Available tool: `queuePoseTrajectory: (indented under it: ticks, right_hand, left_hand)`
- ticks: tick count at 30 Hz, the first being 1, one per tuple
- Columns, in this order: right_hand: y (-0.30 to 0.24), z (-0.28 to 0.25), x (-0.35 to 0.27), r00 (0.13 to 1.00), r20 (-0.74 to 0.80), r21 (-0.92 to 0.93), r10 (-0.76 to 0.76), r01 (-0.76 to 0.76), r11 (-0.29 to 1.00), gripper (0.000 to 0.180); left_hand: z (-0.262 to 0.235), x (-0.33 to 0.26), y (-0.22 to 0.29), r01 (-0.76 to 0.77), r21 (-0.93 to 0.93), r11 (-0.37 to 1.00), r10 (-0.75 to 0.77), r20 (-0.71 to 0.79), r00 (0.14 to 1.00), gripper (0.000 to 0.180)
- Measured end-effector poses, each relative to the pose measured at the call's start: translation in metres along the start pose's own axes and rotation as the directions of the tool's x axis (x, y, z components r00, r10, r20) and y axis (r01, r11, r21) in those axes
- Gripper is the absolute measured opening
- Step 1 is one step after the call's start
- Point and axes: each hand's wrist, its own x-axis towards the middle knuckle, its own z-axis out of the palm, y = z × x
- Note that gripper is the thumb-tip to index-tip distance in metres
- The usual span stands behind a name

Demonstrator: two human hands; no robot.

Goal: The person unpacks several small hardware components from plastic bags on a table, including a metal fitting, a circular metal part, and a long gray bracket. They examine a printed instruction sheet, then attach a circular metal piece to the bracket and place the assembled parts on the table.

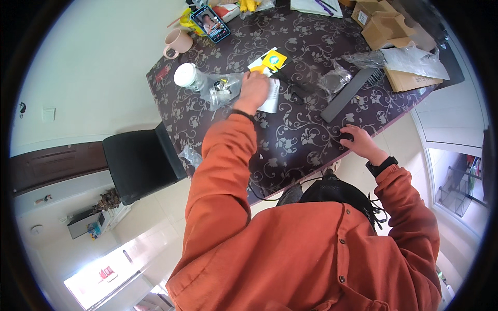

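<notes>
My left hand [254, 92] reaches over the table, its fingers curled down at the edge of a white and yellow card [274, 60]. What they grip, if anything, is hidden. A folded white paper leaflet [271, 97] lies partly under this hand. Just left of it, a clear plastic bag [222, 89] holds small metal and black parts. Near the table's front right edge, my right hand [363, 145] is closed around a small black object [346, 136], whose kind I cannot make out. Beyond that hand lies a long dark grey bar [346, 97] with a black brush [374, 78] at its far end.
A white-lidded jar [188, 76], a pink mug [179, 42] and a propped phone [210, 24] stand at the far left. Opened cardboard boxes [385, 28] and plastic wrapping [415, 59] crowd the far right. A black chair [141, 160] touches the table's left side.
</notes>
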Motion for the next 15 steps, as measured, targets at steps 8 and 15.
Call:
queuePoseTrajectory:
  ticks: [8, 15]
  right_hand:
    - [-0.095, -0.050, 0.018, 0.922, -0.381, 0.658, 0.072, 0.216, 0.721, 0.078]
    - [-0.173, -0.103, 0.004, 0.947, -0.315, 0.882, -0.070, 0.319, 0.348, 0.044]
  left_hand:
    - [-0.114, -0.029, 0.028, 0.089, -0.858, 0.506, -0.366, -0.120, 0.923, 0.019]
    - [-0.201, -0.070, 0.065, -0.010, -0.995, 0.094, -0.408, -0.047, 0.912, 0.023]
